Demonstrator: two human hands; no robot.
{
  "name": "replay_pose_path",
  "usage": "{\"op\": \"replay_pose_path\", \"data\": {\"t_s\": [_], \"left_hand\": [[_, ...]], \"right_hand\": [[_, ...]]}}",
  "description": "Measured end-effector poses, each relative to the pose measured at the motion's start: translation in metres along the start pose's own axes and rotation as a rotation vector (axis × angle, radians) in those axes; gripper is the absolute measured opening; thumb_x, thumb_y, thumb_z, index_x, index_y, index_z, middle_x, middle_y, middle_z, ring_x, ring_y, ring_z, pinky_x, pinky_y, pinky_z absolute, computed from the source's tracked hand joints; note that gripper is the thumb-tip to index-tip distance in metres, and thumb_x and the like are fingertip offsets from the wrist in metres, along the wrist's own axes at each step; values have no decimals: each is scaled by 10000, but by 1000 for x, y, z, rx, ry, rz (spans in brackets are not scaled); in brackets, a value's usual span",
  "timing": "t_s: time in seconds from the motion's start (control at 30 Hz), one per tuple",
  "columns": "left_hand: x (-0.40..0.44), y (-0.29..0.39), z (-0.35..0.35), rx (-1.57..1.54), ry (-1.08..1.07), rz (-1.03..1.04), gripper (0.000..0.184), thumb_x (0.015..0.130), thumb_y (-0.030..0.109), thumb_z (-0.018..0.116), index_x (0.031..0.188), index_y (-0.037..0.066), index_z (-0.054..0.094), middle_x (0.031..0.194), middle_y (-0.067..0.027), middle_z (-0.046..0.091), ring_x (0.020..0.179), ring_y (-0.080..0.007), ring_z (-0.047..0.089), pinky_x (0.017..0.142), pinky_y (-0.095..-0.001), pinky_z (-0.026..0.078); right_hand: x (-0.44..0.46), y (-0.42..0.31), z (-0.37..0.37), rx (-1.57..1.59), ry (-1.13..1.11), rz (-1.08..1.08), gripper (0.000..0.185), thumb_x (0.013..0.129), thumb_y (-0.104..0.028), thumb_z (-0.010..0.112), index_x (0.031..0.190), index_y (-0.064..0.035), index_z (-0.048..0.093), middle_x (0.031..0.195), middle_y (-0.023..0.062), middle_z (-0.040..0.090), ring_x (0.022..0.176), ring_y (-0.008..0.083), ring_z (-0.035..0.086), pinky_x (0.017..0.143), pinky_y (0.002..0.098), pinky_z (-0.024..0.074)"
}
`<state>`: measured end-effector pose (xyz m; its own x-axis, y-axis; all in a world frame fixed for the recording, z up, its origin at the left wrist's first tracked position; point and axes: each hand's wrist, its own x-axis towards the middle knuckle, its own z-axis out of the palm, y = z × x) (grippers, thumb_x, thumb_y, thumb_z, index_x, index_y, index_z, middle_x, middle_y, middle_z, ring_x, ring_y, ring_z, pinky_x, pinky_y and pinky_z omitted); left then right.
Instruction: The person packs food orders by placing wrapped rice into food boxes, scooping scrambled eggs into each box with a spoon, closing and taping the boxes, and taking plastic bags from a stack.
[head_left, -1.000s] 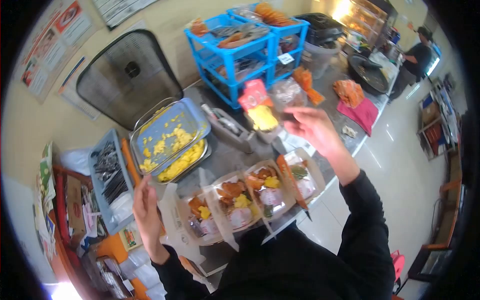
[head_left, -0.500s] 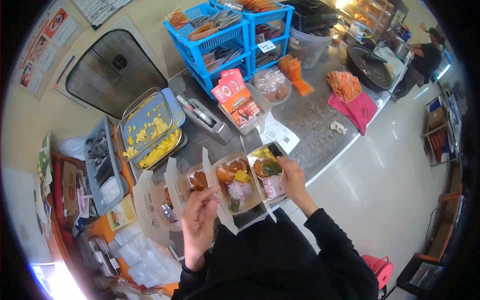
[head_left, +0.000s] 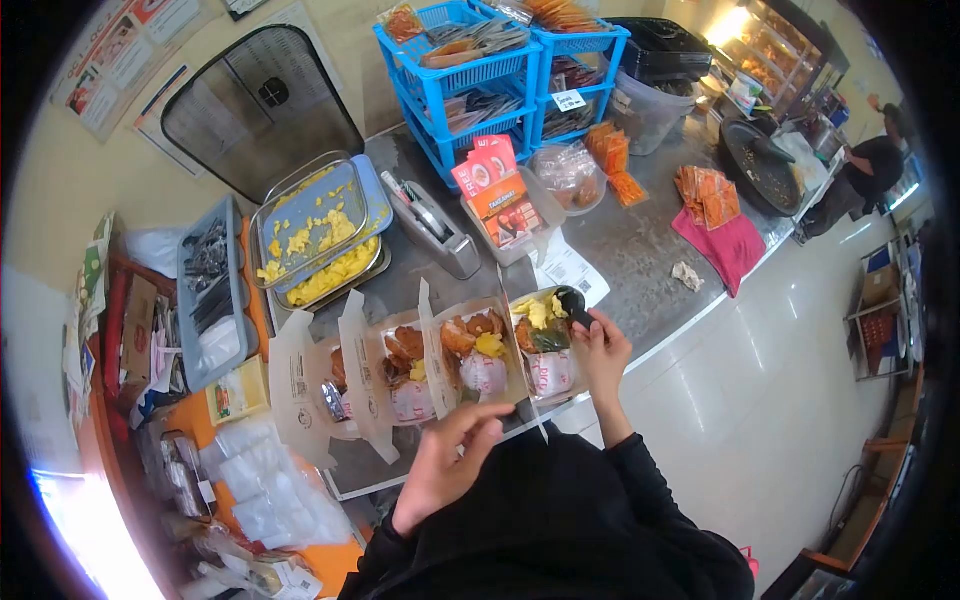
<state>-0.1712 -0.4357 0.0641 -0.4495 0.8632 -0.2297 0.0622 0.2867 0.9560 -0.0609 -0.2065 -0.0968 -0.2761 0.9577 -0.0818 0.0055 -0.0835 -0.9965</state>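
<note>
My right hand [head_left: 605, 355] is closed on a black spoon [head_left: 576, 306], its rounded end over the scrambled egg [head_left: 541, 312] in the rightmost paper meal box [head_left: 522, 366]. That box also holds fried chicken, a dark green piece and a white paper-wrapped bundle [head_left: 552, 374] with pink print. My left hand [head_left: 455, 455] hovers at the near edge of the boxes, index finger and thumb apart, with nothing in it. Several lidded boxes stand in a row to the left, with fried chicken [head_left: 404, 342] and wrapped bundles [head_left: 485, 377] inside; yellow egg shows in some.
A glass container of egg [head_left: 340, 270] stands behind the boxes, with a blue-rimmed lid above it. Blue basket racks [head_left: 465, 75] of sachets, a leaflet tub [head_left: 512, 205] and a red cloth [head_left: 722, 248] lie farther back. Another person [head_left: 868, 170] stands at far right.
My left hand has moved right and down, away from the box flaps. My right hand has shifted slightly with the black spoon, and egg in the rightmost box now shows more clearly.
</note>
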Motion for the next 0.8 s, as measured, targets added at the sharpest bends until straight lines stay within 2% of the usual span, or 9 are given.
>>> {"op": "replay_pose_path", "data": {"t_s": [0.1, 0.13, 0.23, 0.27, 0.37, 0.4, 0.5, 0.6, 0.8], "left_hand": [[-4, 0, 6, 104, -101, 11, 237, 980, 124, 562, 1193, 46, 632, 966, -81, 652, 831, -146, 620, 768, -266, 487], [-3, -5, 4, 142, -199, -22, 255, 975, 149, 569, 1214, 76, 621, 1132, -110, 611, 924, -171, 624, 760, -280, 505], [-4, -25, 17, 136, -219, 34, 338, 971, 191, 575, 1292, 88, 556, 1344, -144, 461, 1023, -197, 600, 784, -280, 519], [2, -37, 21, 171, -303, 48, 472, 967, 235, 576, 1396, 98, 433, 1504, -188, 240, 1234, -300, 504, 941, -347, 489], [12, -56, 46, 209, -274, 335, 568, 967, 234, 569, 1461, 100, 322, 1535, -242, 168, 1364, -402, 359, 1088, -431, 370], [13, -58, 50, 180, -371, 280, 634, 973, 265, 552, 1501, 108, 239, 1557, -283, 79, 1436, -451, 187, 1146, -483, 259], [11, -64, 63, 297, -476, 209, 663, 983, 309, 527, 1521, 121, 188, 1548, -319, 45, 1421, -487, 183, 1145, -494, 259], [6, -70, 68, 324, -452, 303, 670, 966, 317, 550, 1507, 102, 218, 1527, -361, 52, 1407, -515, 187, 1129, -494, 283], [5, -74, 64, 298, -519, 273, 653, 996, 349, 494, 1525, 137, 177, 1531, -363, -33, 1426, -508, 116, 1160, -487, 228]], "right_hand": [[-1, -20, -1, 111, -34, -7, 239, 993, -65, 505, 1137, 82, 626, 941, 143, 691, 856, 200, 703, 765, 284, 569], [-3, -35, -1, 131, -56, -19, 240, 994, -70, 508, 1136, 83, 627, 951, 145, 690, 857, 200, 701, 770, 283, 568], [-13, -96, 9, 158, -202, -94, 236, 993, -70, 515, 1137, 77, 629, 976, 143, 686, 879, 200, 699, 785, 284, 569], [-15, -119, 15, 69, -299, -134, 245, 995, -94, 529, 1165, 55, 622, 1085, 129, 666, 898, 188, 690, 799, 283, 565], [-14, -151, 45, -127, -622, -297, 243, 1002, -124, 523, 1167, 13, 637, 1087, 134, 676, 881, 176, 695, 773, 271, 556], [-17, -166, 57, -414, -718, -400, 236, 931, -55, 574, 1150, -5, 649, 1036, 160, 690, 885, 221, 699, 765, 310, 548], [-12, -139, 86, -1043, -1014, -886, 329, 775, 4, 631, 1098, -38, 679, 965, 157, 696, 922, 266, 678, 828, 365, 513], [-11, -104, 94, -1388, -1247, -976, 411, 660, 9, 646, 1060, -71, 695, 924, 125, 700, 942, 281, 650, 915, 390, 451], [-10, -104, 88, -1412, -1193, -1043, 388, 666, -28, 667, 1046, -97, 704, 910, 93, 704, 944, 238, 650, 972, 347, 389]]}}
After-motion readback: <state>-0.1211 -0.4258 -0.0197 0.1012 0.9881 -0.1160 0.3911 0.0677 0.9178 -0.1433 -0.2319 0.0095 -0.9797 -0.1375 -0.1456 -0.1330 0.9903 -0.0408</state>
